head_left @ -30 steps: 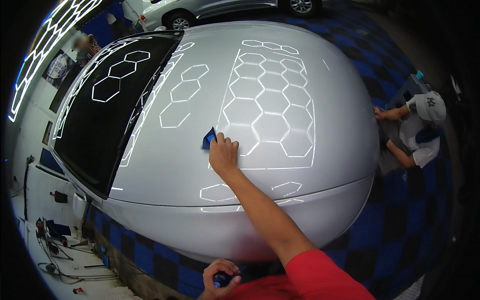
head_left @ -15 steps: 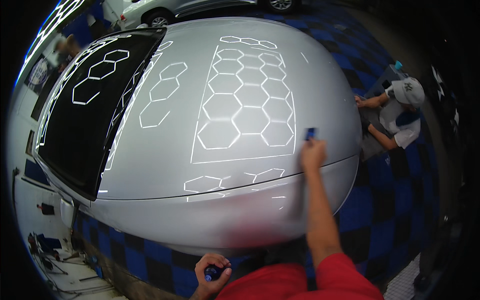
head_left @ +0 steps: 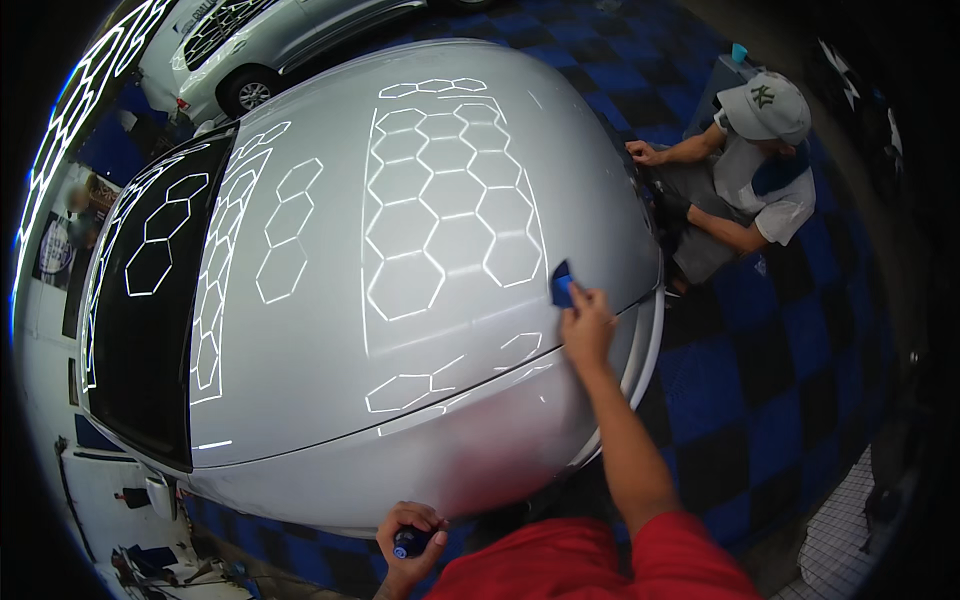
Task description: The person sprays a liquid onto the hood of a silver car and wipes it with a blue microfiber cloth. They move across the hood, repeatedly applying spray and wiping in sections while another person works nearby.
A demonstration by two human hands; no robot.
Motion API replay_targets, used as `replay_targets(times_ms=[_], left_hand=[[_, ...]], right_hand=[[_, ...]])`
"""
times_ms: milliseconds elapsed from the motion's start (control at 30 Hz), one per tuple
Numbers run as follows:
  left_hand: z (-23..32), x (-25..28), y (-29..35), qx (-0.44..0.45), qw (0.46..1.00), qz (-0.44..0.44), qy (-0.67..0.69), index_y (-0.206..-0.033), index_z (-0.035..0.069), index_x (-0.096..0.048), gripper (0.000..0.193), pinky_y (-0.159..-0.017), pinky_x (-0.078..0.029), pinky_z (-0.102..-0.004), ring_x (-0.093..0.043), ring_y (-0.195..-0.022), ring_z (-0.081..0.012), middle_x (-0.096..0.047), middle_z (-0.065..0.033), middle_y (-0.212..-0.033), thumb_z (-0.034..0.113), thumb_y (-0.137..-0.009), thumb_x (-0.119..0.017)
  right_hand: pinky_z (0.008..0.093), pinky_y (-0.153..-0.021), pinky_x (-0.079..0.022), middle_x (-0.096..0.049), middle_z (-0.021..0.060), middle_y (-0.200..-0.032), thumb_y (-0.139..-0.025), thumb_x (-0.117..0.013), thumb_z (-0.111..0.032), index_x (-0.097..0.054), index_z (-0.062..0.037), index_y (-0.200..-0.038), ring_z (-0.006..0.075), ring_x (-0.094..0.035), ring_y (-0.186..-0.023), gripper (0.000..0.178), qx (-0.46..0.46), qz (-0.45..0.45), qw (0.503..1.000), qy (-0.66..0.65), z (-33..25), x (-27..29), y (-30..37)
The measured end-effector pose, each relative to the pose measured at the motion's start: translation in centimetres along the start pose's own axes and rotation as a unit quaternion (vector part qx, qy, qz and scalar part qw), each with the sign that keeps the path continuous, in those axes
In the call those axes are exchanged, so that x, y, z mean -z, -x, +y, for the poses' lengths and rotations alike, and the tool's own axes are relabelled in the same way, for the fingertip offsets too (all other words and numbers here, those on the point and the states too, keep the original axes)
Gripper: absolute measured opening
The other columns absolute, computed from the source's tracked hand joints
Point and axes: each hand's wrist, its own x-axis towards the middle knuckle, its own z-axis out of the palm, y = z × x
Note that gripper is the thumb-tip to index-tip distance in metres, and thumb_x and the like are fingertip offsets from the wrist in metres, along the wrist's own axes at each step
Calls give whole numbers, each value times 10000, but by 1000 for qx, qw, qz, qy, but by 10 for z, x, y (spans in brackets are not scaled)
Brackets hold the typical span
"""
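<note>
A silver car's hood spreads out in front of me, with bright hexagonal light reflections on its paint. My right hand reaches over the hood's near front part, its fingers closed on a small blue applicator pad. The pad is at the paint; whether it presses on it I cannot tell. Close to my body, beside the near fender, my left hand wraps round a small dark blue bottle. The bottle's lighter blue end points toward me.
At the car's front a person in a grey cap sits low with both hands near the bumper. Another silver car stands behind. Blue and black checkered tiles cover the floor. A side mirror sticks out at the left.
My view has turned, so the car and the person at its front appear shifted left. My right hand stays over the hood with the pad, and the left keeps the bottle.
</note>
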Motion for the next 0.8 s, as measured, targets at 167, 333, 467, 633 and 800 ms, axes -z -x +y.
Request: replay_targets(times_ms=[167,333,467,633,800], left_hand=[[13,-47,-20,-8,999,-28,-35,-833,15,-521,221,-729,-574,-367,-614,-803,-215,-574,-139,-853,23,-750,-725],[23,-88,-35,-1,997,-52,-62,-833,12,-524,224,-727,-572,-363,-615,-794,-213,-577,-140,-855,37,-748,-729],[23,-103,-38,12,998,-32,-59,-844,13,-522,222,-728,-579,-380,-609,-812,-215,-567,-136,-851,41,-763,-727],[19,-108,-19,68,996,64,-8,-871,15,-507,217,-743,-579,-398,-597,-844,-223,-553,-133,-873,30,-798,-711],[14,-117,-10,98,993,70,4,-877,10,-503,209,-762,-574,-404,-592,-841,-224,-550,-137,-870,13,-802,-698]], right_hand=[[443,-858,-466,-577,174,-1051,-861,-623,-184,-646,-30,-1162,358,-595,-959,339,-213,62,975,-33,51,33,-61],[492,-817,-382,-577,88,-939,-888,-552,-157,-651,-90,-945,286,-572,-885,133,54,-176,982,-30,-51,8,-11],[499,-802,-411,-579,99,-995,-837,-604,-139,-659,-100,-1152,282,-586,-904,322,58,-26,997,-40,8,2,-17],[396,-931,-450,-615,220,-1117,-821,-656,-140,-601,11,-1213,354,-596,-1042,423,-189,14,968,-168,174,9,-84],[381,-950,-438,-613,251,-1139,-844,-691,-208,-572,98,-1196,359,-589,-1078,481,-305,73,923,-225,182,6,-102]])
